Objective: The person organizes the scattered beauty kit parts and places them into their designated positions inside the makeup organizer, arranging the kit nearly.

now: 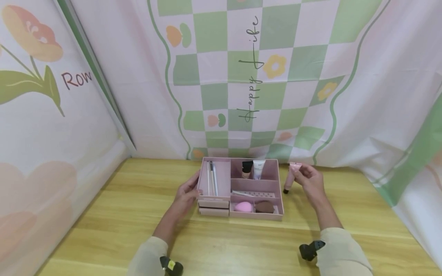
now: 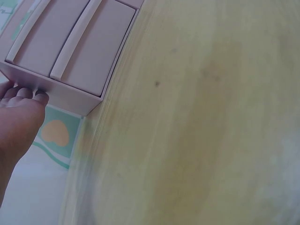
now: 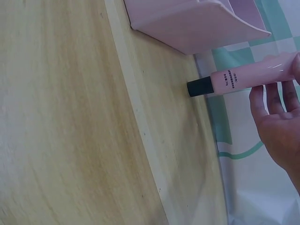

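Note:
A pink cosmetics organizer (image 1: 256, 179) with compartments and two drawers stands on the table. My left hand (image 1: 186, 195) grips its left side wall, the thumb at the rim; in the left wrist view the fingers (image 2: 23, 93) press the outside below the drawer fronts. To the right of the organizer, my right hand (image 1: 312, 184) pinches a pink squeeze tube (image 3: 253, 75) by its flat end. The tube's black cap (image 3: 200, 87) points down, near the tabletop; whether it touches I cannot tell.
Slim sticks (image 1: 212, 178) lie in the organizer's left tray. A black-capped bottle (image 1: 246, 169) and a white tube (image 1: 258, 169) stand in the back compartment. Pink (image 1: 243, 207) and brown (image 1: 264, 207) makeup sponges sit in front. A patterned curtain (image 1: 214, 65) hangs behind the wooden table (image 1: 224, 245).

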### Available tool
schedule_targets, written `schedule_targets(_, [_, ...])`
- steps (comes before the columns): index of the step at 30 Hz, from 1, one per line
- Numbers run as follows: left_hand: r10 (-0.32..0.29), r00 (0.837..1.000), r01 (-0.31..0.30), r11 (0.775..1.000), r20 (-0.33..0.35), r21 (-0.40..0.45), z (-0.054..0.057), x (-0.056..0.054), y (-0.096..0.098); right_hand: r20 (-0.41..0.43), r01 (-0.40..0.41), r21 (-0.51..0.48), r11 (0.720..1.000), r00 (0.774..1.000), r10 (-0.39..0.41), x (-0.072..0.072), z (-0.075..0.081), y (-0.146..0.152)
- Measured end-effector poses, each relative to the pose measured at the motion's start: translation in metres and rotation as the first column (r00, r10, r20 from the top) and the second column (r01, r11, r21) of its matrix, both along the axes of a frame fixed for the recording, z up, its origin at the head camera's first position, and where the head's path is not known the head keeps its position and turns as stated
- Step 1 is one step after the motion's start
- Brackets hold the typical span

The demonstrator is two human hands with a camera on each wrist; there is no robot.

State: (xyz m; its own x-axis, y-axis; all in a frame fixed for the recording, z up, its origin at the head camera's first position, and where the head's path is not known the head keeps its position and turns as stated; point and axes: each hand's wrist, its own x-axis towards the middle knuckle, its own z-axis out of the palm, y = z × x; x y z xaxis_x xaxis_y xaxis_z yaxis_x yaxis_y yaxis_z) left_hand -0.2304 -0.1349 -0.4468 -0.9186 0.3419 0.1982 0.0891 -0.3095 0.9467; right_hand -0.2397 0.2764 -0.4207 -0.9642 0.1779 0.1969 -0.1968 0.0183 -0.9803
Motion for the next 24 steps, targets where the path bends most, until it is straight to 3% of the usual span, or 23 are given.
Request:
schedule_targets(5, [-0.001,1.0,0.001,1.0,-0.007,0.006,0.001,0.001,0.0,0.0,0.002,0.049,0.999,1.0,-0.002,-0.001,0.001,0.001])
schedule_targets(9, [-0.002,1.0,0.002,1.0,-0.009,0.007,0.001,0.001,0.0,-0.058,0.001,0.038,0.999,0.998,0.001,-0.003,0.007,0.001])
schedule_targets(15, [-0.005,1.0,0.005,1.0,-0.013,0.005,0.001,0.002,0.0,-0.136,-0.016,-0.017,1.0,0.991,0.013,-0.002,0.028,-0.002])
schedule_targets(24, [-0.013,1.0,0.013,1.0,-0.026,0.005,0.0,0.002,0.0,-0.202,-0.016,-0.008,1.0,0.979,0.014,0.003,0.061,-0.012])
